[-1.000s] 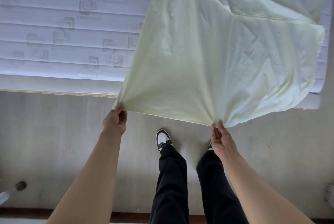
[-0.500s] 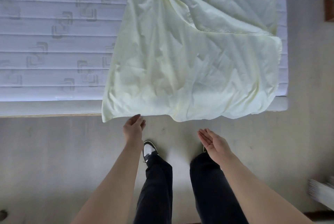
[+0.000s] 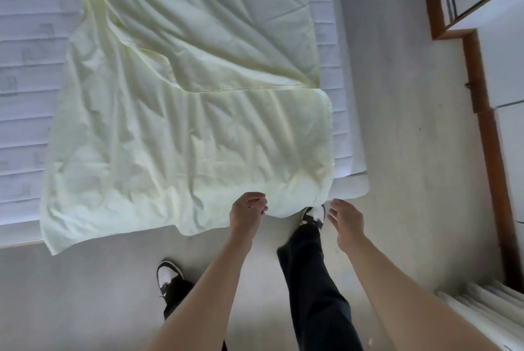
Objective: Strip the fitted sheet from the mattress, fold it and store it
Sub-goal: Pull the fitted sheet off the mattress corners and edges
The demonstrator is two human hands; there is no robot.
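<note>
— Folding looks like the step in hand: the fitted sheet [image 3: 175,135] is already off the corners and lies spread, partly doubled over, on the mattress [image 3: 25,72], its near edge hanging over the bed's side toward the floor [image 3: 397,112].

— And the hands?

— Neither grip has hold of anything. The left hand [image 3: 246,213] hangs with its fingers loosely curled, right at the sheet's hanging hem, at about twelve o'clock from the person's feet; whether the fingertips brush the cloth I cannot tell. The right hand [image 3: 346,218] is relaxed and spread, just beside the mattress corner at about one o'clock, apart from the sheet.

— So where does the sheet sit relative to them?

— Mostly up and away at ten to twelve o'clock from both hands, with its free lower corner hanging far off at nine o'clock from the left hand.

— Next move?

— My judgement: each hand needs to pinch a corner or hem point, well apart, so the next fold comes out even. The right corner near one o'clock is the closest pick-up.
</note>
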